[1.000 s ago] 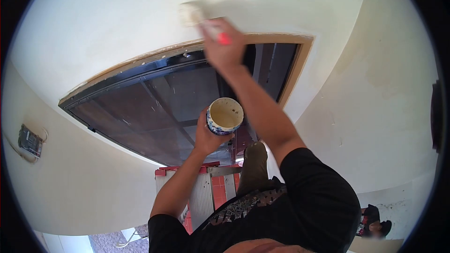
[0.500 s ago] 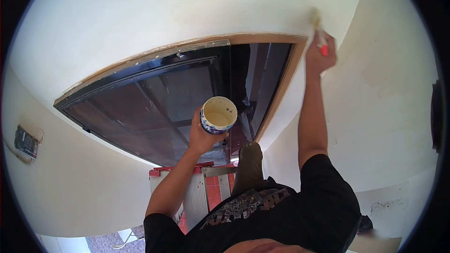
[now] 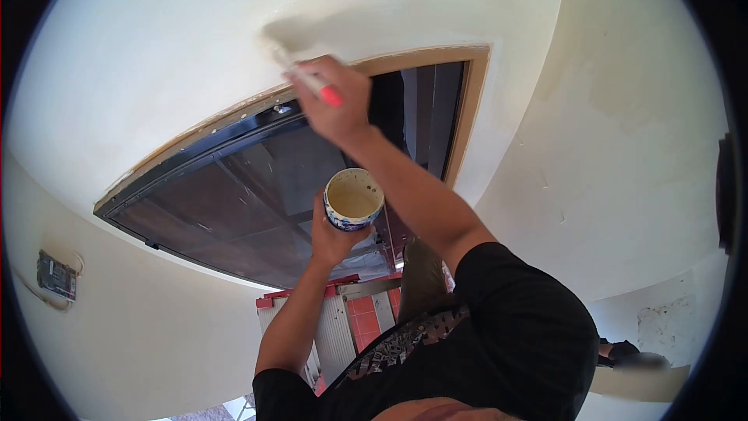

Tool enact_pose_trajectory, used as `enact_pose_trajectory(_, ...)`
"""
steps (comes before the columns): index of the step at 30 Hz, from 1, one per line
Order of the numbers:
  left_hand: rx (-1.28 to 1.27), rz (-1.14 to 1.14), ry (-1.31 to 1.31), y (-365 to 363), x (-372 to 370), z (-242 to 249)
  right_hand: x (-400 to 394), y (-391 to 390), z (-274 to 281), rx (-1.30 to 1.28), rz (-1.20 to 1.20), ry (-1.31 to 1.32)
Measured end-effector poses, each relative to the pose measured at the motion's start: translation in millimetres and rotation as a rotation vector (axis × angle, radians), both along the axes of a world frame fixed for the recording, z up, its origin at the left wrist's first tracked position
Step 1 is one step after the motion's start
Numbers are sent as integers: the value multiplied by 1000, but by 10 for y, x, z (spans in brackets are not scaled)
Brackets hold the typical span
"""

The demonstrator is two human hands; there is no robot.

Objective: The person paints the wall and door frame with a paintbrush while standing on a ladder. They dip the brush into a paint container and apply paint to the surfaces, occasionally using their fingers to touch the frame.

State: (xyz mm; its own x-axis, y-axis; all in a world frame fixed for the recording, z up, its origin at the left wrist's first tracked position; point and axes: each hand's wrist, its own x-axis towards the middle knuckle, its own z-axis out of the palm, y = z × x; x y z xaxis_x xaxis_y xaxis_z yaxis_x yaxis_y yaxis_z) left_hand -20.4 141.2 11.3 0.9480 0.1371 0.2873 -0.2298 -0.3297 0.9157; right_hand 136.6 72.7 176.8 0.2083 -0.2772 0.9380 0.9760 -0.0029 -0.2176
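Observation:
My right hand (image 3: 336, 101) is closed round the handle of a paintbrush (image 3: 315, 86) with a red end. Its bristles, blurred, touch or nearly touch the cream wall (image 3: 195, 39) above the door frame. Lower down, my left hand (image 3: 333, 238) grips a paint-smeared tub (image 3: 353, 218) from below and the side. Pale yellow paint (image 3: 352, 195) shows inside the tub, with splashes round its inner wall.
A wooden door frame (image 3: 478, 78) surrounds a dark glazed door (image 3: 257, 195). Below me is a ladder (image 3: 331, 327) with red parts over red floor tiles (image 3: 365, 320). An electrical box (image 3: 57, 277) with cables sits on the left wall. Another person (image 3: 619, 352) is partly visible at lower right.
My right hand has swept the paintbrush leftward along the wall, from beyond the frame's right corner to above its middle. My left hand still holds the tub, and the view has shifted slightly.

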Motion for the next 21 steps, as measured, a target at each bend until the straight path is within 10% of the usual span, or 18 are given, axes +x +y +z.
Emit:
enact_pose_trajectory(12, 6, 10, 25, -36, -4, 33, 687, -2601, -267, 181, -513, 316)
enact_pose_trajectory(21, 100, 14, -34, -26, 10, 28, 563, -1430, -465, -10, -684, -46)
